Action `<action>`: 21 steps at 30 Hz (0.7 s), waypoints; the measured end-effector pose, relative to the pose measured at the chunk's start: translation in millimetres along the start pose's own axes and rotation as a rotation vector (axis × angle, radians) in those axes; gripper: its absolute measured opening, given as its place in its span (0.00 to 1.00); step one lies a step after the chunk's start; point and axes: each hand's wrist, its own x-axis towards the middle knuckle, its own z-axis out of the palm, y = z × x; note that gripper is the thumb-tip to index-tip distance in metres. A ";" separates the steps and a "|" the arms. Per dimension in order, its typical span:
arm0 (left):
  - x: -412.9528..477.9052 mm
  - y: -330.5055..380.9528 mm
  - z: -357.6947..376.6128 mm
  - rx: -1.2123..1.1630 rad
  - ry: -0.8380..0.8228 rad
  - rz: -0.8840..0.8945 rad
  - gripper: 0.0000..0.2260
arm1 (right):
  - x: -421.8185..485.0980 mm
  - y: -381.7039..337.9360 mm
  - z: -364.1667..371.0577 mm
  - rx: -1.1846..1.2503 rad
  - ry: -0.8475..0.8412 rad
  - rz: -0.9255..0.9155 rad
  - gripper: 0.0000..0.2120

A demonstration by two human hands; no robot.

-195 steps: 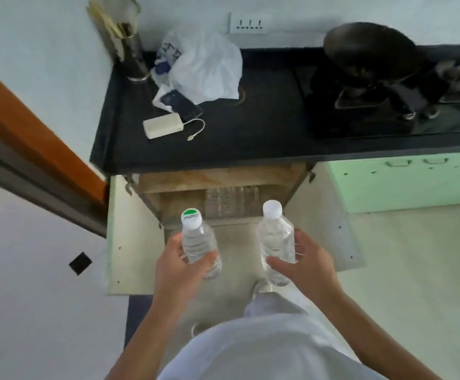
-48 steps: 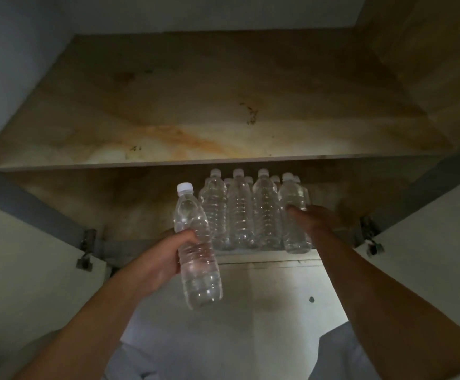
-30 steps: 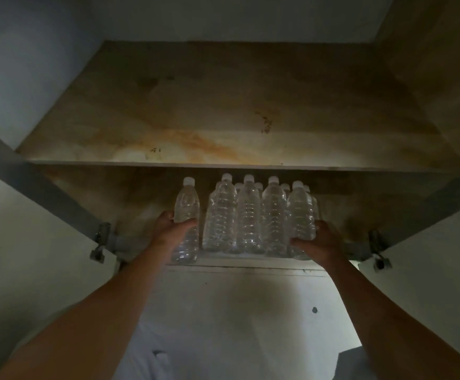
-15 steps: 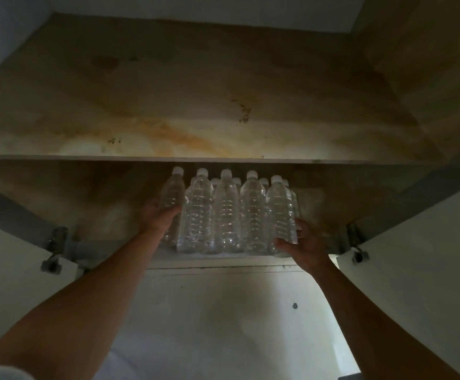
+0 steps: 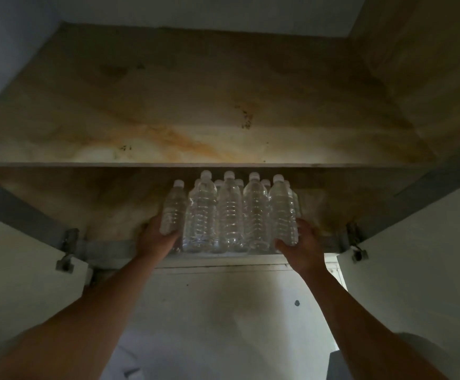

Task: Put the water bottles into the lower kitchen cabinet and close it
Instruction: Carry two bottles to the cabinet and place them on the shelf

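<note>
Head view, looking into the open cabinet: a pack of bottles [image 5: 230, 215], clear with white caps, stands upright in the lower compartment [image 5: 108, 204], with more caps showing behind its front row. At the left end of the pack, the left hand [image 5: 156, 238] grips a loose bottle [image 5: 172, 208] low on its body, fingers curled round it; the bottle leans slightly and sits right against the pack, its base hidden by the hand. At the right end of the pack, the right hand [image 5: 304, 244] holds the rightmost bottle [image 5: 282, 211] near its base, thumb across the front, the other fingers hidden behind it. Directly above the pack runs a stained shelf [image 5: 196, 119]. Far left and far right of the pack, the left door [image 5: 18, 270] and the right door [image 5: 415, 270] stand open on their hinges.
</note>
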 end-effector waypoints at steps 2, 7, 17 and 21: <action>-6.3 -5.0 -4.5 0.067 -0.018 0.001 0.30 | -3.8 -3.2 -2.4 -0.053 -0.032 0.013 0.35; -10.6 -12.8 -4.9 0.115 -0.081 0.040 0.34 | 5.6 -4.0 1.8 -0.047 -0.029 0.065 0.37; -45.7 20.3 -2.4 0.122 0.138 0.232 0.14 | 0.3 -8.0 -3.5 -0.211 0.054 -0.048 0.26; -54.9 29.8 11.8 0.283 0.006 0.381 0.20 | -6.0 -5.9 -1.7 -0.270 0.050 -0.108 0.27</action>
